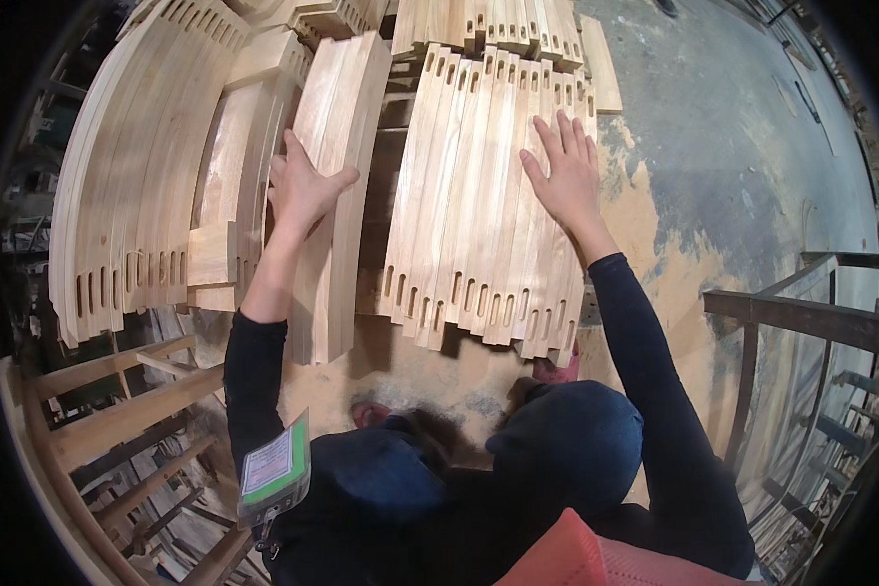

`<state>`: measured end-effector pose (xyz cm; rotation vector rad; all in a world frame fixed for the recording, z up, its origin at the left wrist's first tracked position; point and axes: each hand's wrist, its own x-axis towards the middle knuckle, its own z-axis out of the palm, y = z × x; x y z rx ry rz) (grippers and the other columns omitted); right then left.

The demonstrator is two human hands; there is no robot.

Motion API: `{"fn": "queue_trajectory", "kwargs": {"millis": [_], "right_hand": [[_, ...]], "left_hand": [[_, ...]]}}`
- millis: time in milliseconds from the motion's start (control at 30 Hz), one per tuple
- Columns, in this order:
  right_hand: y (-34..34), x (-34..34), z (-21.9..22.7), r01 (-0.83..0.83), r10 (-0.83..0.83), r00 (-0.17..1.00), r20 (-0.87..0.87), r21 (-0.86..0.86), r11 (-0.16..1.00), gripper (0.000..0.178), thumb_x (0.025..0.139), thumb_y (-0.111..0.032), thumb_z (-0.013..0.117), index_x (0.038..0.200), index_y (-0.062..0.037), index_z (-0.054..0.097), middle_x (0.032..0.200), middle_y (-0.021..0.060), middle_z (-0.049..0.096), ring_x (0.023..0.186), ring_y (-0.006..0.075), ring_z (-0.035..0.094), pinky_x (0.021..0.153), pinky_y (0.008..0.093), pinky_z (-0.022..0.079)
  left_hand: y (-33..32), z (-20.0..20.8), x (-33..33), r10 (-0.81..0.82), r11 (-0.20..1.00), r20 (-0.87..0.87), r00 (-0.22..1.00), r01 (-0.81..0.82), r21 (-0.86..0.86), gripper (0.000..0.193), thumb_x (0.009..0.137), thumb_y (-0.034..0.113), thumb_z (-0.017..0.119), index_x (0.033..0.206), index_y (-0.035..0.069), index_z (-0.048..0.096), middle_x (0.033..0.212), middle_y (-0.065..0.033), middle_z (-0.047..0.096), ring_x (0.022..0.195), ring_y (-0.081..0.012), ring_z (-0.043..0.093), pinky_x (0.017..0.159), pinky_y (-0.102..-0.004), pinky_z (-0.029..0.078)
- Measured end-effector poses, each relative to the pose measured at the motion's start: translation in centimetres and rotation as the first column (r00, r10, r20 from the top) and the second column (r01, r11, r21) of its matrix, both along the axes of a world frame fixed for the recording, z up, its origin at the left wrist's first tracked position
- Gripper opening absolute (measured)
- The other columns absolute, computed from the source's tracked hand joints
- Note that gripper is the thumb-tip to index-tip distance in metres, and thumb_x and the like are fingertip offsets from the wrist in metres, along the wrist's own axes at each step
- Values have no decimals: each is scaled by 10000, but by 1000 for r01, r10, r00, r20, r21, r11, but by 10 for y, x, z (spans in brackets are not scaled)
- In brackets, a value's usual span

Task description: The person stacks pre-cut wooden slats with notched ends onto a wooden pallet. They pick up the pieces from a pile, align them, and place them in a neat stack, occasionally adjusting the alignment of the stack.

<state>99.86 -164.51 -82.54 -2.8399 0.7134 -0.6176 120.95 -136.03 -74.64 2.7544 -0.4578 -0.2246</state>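
Note:
My left hand [308,188] lies across a long pale wooden board [334,107] in a narrow stack. Its thumb stretches over the top face; the other fingers bend round the left edge, their tips partly hidden. To the right is a row of slotted wooden pieces [464,186], packed side by side with oblong slots near both ends. My right hand [566,178] rests flat on the right side of this row, fingers spread, gripping nothing. A dark gap separates the row from the board stack.
More slotted pieces [146,146] are stacked at the left, with short blocks [212,254] beside them. Another slotted row [527,24] lies beyond. A wooden rack [132,415] stands lower left, a dark frame [796,320] at right. Sawdust covers parts of the grey floor [693,127].

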Motion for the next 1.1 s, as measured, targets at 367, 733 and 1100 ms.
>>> {"fn": "queue_trajectory", "kwargs": {"millis": [367, 733, 1100], "right_hand": [[5, 6, 2, -10, 10, 1000, 4, -3, 1000, 567, 963, -484, 499, 1452, -200, 465, 1546, 159, 351, 1453, 353, 261, 1189, 474, 183], [7, 7, 3, 0, 0, 1000, 0, 7, 1000, 567, 964, -483, 492, 1459, -210, 455, 1558, 153, 333, 1459, 345, 252, 1195, 460, 169], [123, 41, 90, -330, 176, 935, 309, 938, 108, 1199, 812, -718, 612, 1553, -21, -23, 1576, 305, 119, 1445, 411, 244, 1185, 481, 222]], "left_hand": [[-3, -67, -11, -5, 980, 81, 997, -11, 199, 1318, 629, 497, 788, 1563, 83, -46, 1488, -310, 233, 1315, -459, 331, 1080, -565, 254], [12, -51, 1, 67, 998, -53, 996, -68, -14, 1165, 616, 430, 822, 1543, 103, 196, 1396, -272, 418, 1297, -399, 410, 1078, -560, 303], [27, 50, -33, -548, 371, -692, 471, -605, -705, 579, 897, 348, 646, 1327, -9, 496, 1117, -160, 660, 972, -247, 679, 835, -366, 579]]}}
